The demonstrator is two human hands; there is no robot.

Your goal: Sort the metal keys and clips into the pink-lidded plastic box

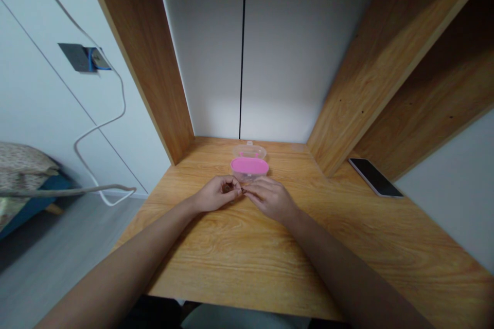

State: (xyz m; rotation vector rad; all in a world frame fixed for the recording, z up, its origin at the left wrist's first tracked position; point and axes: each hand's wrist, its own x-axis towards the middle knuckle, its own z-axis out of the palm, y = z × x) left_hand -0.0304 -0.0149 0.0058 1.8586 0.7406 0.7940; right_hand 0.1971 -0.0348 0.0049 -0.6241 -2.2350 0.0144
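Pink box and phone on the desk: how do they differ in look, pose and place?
The pink box is small, rounded, with a clear part behind it; the phone is flat, dark and rectangular. The pink box sits just beyond both hands; the phone lies apart by the right shelf, untouched. Both rest on the wooden desk.

Small clear plastic box (249, 170) with pink lid (249, 166), oval in outline, low and flat. Lid seated level on top, opaque pink; walls below see-through. Second clear oval piece (249, 151) just behind, touching or nearly so, with a small tab at its far edge and a pink tint showing through; cannot tell whether separate or hinged. Both resting on wooden desk (247, 247), toward the back, centred, near the rear wall. Tiny dark item (242, 192) pinched between fingertips just in front of the box; too small to identify.
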